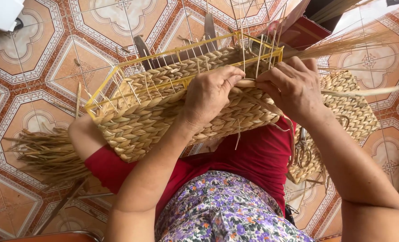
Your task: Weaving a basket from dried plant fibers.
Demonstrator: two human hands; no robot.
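Note:
A half-woven straw basket [159, 114] on a yellow wire frame [119, 74] rests on my lap, tipped on its side. My left hand [210, 92] presses on the woven wall near the top edge, fingers curled over a flat straw strand [246, 83]. Beside it, my right hand [293, 87] pinches the same strand where it passes between the thin upright wires. Loose straw ends stick out past my right hand to the right.
A bundle of dry straw [47, 154] lies on the patterned tile floor at the left. A finished woven basket [347, 112] with scissors beside it sits at the right. A dark red box [307, 33] stands behind the frame. A white object [2, 13] is at the top left.

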